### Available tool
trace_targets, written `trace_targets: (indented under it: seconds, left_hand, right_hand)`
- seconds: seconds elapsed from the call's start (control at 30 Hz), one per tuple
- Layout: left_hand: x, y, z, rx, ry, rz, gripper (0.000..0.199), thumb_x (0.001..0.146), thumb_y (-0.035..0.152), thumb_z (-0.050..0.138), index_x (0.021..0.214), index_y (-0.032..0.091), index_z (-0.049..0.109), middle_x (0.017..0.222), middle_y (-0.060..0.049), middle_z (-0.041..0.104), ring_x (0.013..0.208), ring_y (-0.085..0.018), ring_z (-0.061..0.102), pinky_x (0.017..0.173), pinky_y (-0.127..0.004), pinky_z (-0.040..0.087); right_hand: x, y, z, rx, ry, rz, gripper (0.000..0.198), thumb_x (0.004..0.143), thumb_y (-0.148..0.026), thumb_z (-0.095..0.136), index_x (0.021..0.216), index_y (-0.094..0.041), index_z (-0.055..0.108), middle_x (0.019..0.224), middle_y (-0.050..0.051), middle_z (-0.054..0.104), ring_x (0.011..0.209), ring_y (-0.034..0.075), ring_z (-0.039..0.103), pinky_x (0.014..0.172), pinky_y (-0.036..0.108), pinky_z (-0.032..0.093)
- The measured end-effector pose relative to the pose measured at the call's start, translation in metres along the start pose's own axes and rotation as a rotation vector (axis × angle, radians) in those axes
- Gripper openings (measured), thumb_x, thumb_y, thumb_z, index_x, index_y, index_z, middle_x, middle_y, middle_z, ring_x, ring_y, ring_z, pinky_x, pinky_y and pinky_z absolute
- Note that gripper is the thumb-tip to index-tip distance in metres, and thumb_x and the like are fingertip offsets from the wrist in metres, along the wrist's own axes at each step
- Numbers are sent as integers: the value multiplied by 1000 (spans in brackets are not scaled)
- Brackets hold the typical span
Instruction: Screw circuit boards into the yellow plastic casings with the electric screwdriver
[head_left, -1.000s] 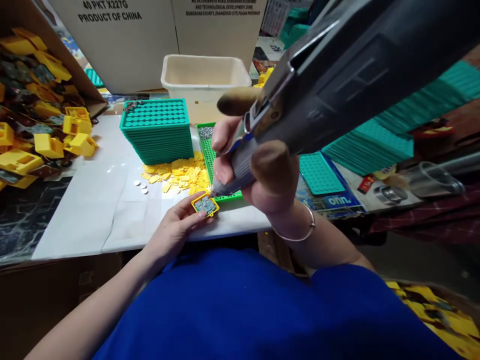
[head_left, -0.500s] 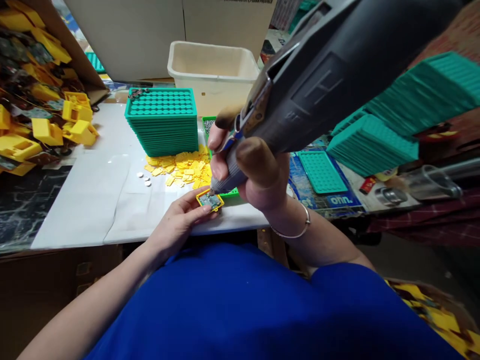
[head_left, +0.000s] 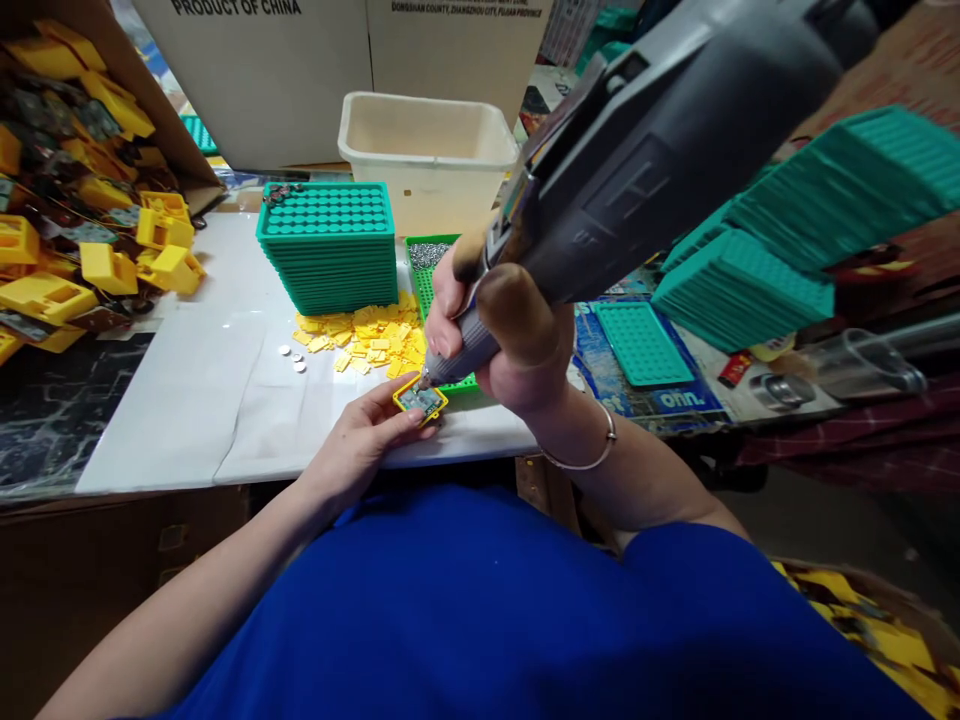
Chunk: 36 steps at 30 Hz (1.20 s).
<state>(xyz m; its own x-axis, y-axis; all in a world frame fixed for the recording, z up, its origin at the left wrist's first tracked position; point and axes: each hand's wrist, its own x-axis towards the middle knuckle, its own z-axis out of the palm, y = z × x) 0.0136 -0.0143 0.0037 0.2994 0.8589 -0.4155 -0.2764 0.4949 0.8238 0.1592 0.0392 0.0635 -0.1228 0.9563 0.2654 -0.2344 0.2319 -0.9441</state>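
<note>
My left hand (head_left: pixel 367 425) pinches a small yellow plastic casing (head_left: pixel 420 398) with a grey-green circuit board inside it, just above the table's front edge. My right hand (head_left: pixel 517 340) is wrapped round a large dark grey electric screwdriver (head_left: pixel 630 180), with coverings on the thumb and a finger. The tool slants down to the left, its tip at the casing's upper corner. Whether a screw sits under the tip is too small to tell. Beneath and behind the right hand lies a green tray (head_left: pixel 421 285) with many small metal screws (head_left: pixel 429 255) at its far end.
Small yellow plastic pieces (head_left: pixel 367 335) lie heaped before a stack of teal trays (head_left: pixel 328 260). Several silver discs (head_left: pixel 298 367) are left of them. Behind stands a white bin (head_left: pixel 427 165). A carton of yellow casings (head_left: pixel 105 265) is at left; more teal trays (head_left: pixel 750 285) stand right.
The view has shifted slightly. The screwdriver tip stays at the casing's upper corner, the tool's body a little changed in tilt. Both hands keep their hold.
</note>
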Motion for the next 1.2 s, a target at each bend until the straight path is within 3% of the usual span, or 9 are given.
trace_targets:
  seconds: [0.1, 0.27, 0.43, 0.53, 0.63, 0.77, 0.9, 1.07, 1.2]
  left_hand:
    - [0, 1, 2, 7, 4, -8, 41, 76, 22, 79, 115, 17, 70, 116, -8, 73, 96, -18, 68, 90, -28, 54]
    - [-7, 2, -7, 31, 32, -46, 44, 71, 24, 82, 114, 21, 71, 110, -6, 75, 95, -20, 70, 85, -29, 56]
    - [-6, 37, -16, 229, 79, -20, 48, 70, 30, 84, 115, 20, 71, 115, -9, 73, 95, -23, 71, 83, -32, 57]
    - [24, 84, 16, 318, -65, 105, 47, 68, 28, 84, 112, 16, 72, 112, -12, 73, 96, -26, 70, 86, -38, 57]
    - [70, 131, 74, 289, -244, 320, 35, 77, 19, 76, 110, 9, 70, 116, -14, 69, 111, -30, 64, 99, -44, 49]
    - [110, 152, 120, 215, -183, 510, 33, 88, 11, 60, 121, 12, 61, 120, -8, 63, 125, -28, 56, 103, -45, 40]
    - [93, 127, 88, 372, -148, 628, 29, 78, 16, 69, 107, 13, 65, 111, -10, 65, 114, -28, 60, 97, -44, 46]
    - [31, 101, 19, 565, 76, 733, 16, 79, 24, 70, 93, 16, 69, 95, -7, 69, 89, -20, 64, 80, -33, 52]
    - [12, 78, -8, 722, 80, 619, 15, 85, 30, 65, 92, 17, 69, 84, -6, 69, 73, -18, 65, 63, -29, 52]
  right_hand:
    - [-2, -1, -3, 41, -27, -67, 40, 77, -67, 60, 80, -28, 64, 61, -2, 57, 50, 15, 56, 49, 31, 49]
    - [1, -17, -7, 40, -9, -107, 42, 74, -71, 59, 78, -29, 59, 61, -3, 55, 57, 17, 60, 62, 35, 55]
    - [-8, -36, -21, 189, -32, -169, 30, 78, -61, 60, 91, -34, 60, 58, -6, 54, 45, 14, 54, 49, 31, 49]
    - [-18, -38, -34, 195, -66, -204, 32, 80, -62, 57, 96, -34, 61, 63, -7, 57, 41, 9, 49, 44, 28, 44]
    - [-25, -36, -45, 159, -36, -240, 36, 77, -64, 59, 99, -36, 60, 75, -6, 59, 41, 8, 49, 42, 26, 43]
    - [-25, -29, -54, -105, 55, -255, 32, 77, -58, 59, 105, -43, 61, 87, -2, 63, 47, 13, 56, 40, 31, 46]
    - [-18, -24, -56, -535, 42, -294, 29, 86, -47, 47, 111, -41, 60, 85, 0, 64, 46, 11, 51, 40, 29, 44]
    - [1, -26, -48, 148, 175, -296, 24, 70, -47, 75, 87, -34, 64, 76, -7, 63, 45, 8, 50, 40, 24, 40]
    - [16, -24, -40, 215, 229, -333, 26, 67, -47, 80, 80, -30, 66, 73, -7, 65, 45, 7, 50, 41, 23, 36]
